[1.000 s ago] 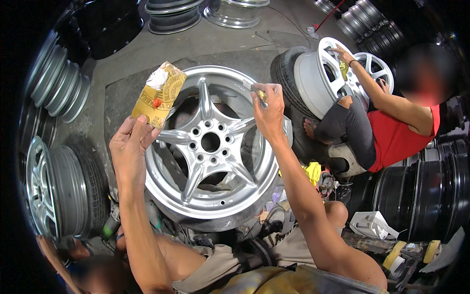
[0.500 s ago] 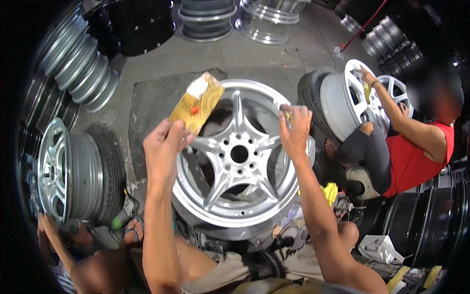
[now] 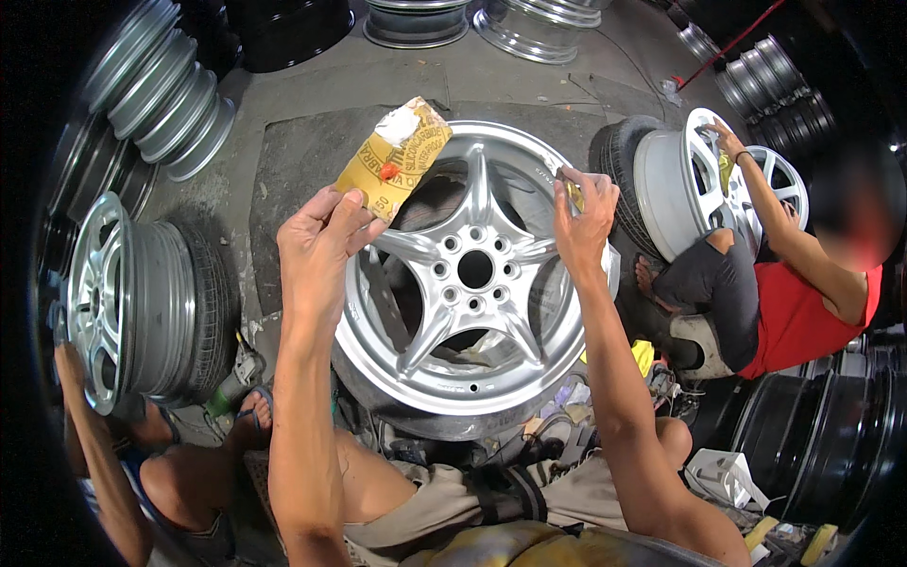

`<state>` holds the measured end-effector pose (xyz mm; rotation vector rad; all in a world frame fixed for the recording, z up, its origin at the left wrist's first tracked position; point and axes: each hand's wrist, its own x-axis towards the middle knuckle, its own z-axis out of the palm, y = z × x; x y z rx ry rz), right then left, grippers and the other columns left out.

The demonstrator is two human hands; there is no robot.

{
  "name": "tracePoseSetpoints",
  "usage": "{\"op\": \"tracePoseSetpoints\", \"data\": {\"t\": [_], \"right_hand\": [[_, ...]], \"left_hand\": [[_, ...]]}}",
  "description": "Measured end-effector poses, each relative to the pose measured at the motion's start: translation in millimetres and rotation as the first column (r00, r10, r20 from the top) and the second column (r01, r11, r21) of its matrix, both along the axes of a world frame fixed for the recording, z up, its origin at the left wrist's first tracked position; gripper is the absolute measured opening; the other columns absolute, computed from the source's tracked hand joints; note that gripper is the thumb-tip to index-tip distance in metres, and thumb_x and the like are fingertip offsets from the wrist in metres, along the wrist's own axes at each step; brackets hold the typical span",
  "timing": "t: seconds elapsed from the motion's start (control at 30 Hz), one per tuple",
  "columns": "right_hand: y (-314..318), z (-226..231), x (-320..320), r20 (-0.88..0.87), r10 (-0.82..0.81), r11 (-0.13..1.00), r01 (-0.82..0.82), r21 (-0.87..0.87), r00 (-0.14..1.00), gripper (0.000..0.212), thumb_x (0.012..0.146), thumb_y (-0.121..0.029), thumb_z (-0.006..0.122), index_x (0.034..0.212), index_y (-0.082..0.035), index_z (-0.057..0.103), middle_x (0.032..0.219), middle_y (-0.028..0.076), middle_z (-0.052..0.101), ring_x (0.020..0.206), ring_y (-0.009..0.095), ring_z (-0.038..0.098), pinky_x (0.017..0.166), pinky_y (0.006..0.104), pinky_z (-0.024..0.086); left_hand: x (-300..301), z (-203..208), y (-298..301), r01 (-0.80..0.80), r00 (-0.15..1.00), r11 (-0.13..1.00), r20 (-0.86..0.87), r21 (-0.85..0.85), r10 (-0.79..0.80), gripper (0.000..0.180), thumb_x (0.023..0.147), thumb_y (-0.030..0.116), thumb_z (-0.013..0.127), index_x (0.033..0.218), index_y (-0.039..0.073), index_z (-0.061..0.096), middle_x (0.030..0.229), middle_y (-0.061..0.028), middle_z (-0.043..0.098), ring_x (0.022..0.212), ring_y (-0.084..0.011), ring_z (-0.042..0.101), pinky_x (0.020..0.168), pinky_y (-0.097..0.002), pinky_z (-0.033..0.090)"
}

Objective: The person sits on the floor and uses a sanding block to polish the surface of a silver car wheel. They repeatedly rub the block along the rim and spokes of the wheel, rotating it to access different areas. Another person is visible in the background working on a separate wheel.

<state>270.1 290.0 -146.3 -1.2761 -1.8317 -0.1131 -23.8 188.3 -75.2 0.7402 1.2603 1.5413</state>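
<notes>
i see my left hand [image 3: 316,241] raised over the near left of a silver five-spoke alloy wheel [image 3: 477,274], its fingers [image 3: 351,219] pinched closed on the bottom corner of a yellow-brown sheet of sandpaper [image 3: 395,156]. the sheet is rectangular, papery and creased, with a worn white patch at its far end, and it tilts up and away to the right above the wheel's far left rim. my right hand [image 3: 584,213] sits at the wheel's far right rim, fingers curled shut around a small folded yellowish scrap [image 3: 570,189] pressed against the smooth metal. the wheel lies face up, satin-finished, with a round hub and bolt holes. to the right a person in a red shirt [image 3: 803,321] touches a white spoked wheel [image 3: 732,180] set in a tyre. at left stands another tyred wheel [image 3: 142,302] on the grey concrete floor [image 3: 312,113].
</notes>
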Motion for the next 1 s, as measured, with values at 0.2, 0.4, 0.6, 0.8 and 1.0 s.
{"op": "tracePoseSetpoints", "data": {"t": [0.2, 0.4, 0.6, 0.8, 1.0], "right_hand": [[1, -3, -1, 0.003, -0.017, 1.000, 0.017, -0.006, 1.000, 0.020, 0.083, -0.004, 0.069, 0.103, -0.003, 0.068, 0.094, 0.012, 0.056, 0.090, 0.030, 0.051, 0.083, 0.0407, 0.041], [2, 2, -3, 0.023, -0.029, 0.999, 0.029, -0.020, 0.999, 0.020, 0.083, -0.005, 0.069, 0.103, -0.003, 0.068, 0.092, 0.013, 0.055, 0.089, 0.030, 0.050, 0.082, 0.0406, 0.040], [2, 3, -4, 0.030, -0.029, 0.999, 0.030, -0.028, 0.999, 0.020, 0.084, -0.005, 0.069, 0.104, -0.002, 0.068, 0.091, 0.013, 0.055, 0.089, 0.029, 0.050, 0.082, 0.0406, 0.040], [3, 3, -2, 0.018, -0.008, 0.999, 0.008, -0.038, 1.000, 0.020, 0.084, -0.006, 0.069, 0.104, -0.002, 0.068, 0.092, 0.013, 0.055, 0.089, 0.029, 0.051, 0.082, 0.0403, 0.041], [2, 5, -1, 0.033, -0.016, 0.998, 0.017, -0.053, 0.999, 0.020, 0.085, -0.007, 0.068, 0.104, -0.002, 0.068, 0.093, 0.013, 0.056, 0.090, 0.029, 0.052, 0.083, 0.0399, 0.041]], "left_hand": [[-3, -1, -1, -0.003, 1.000, 1.000, -0.004, -0.027, 0.003, 0.023, 0.096, 0.015, 0.062, 0.100, -0.008, 0.065, 0.086, -0.0075, 0.063, 0.078, -0.0099, 0.064, 0.076, -0.0243, 0.058], [-2, 0, 0, -0.004, 1.000, 1.000, 0.000, -0.001, 0.004, 0.023, 0.096, 0.015, 0.062, 0.100, -0.008, 0.065, 0.087, -0.0085, 0.064, 0.079, -0.0104, 0.064, 0.077, -0.0256, 0.059], [-6, -2, 0, 0.016, 1.000, 1.000, 0.002, 0.012, -0.016, 0.019, 0.096, 0.014, 0.063, 0.102, -0.004, 0.065, 0.091, -0.0086, 0.066, 0.083, -0.0129, 0.067, 0.080, -0.0285, 0.060], [-2, 1, 0, -0.001, 1.000, 1.000, -0.017, -0.002, 0.001, 0.025, 0.097, 0.016, 0.062, 0.104, -0.007, 0.066, 0.089, -0.0095, 0.064, 0.081, -0.0111, 0.065, 0.076, -0.0247, 0.060], [0, 3, -1, 0.001, 1.000, 1.000, -0.022, -0.005, -0.001, 0.026, 0.097, 0.016, 0.061, 0.107, -0.008, 0.066, 0.089, -0.0095, 0.065, 0.082, -0.0114, 0.065, 0.077, -0.0247, 0.060]]}}
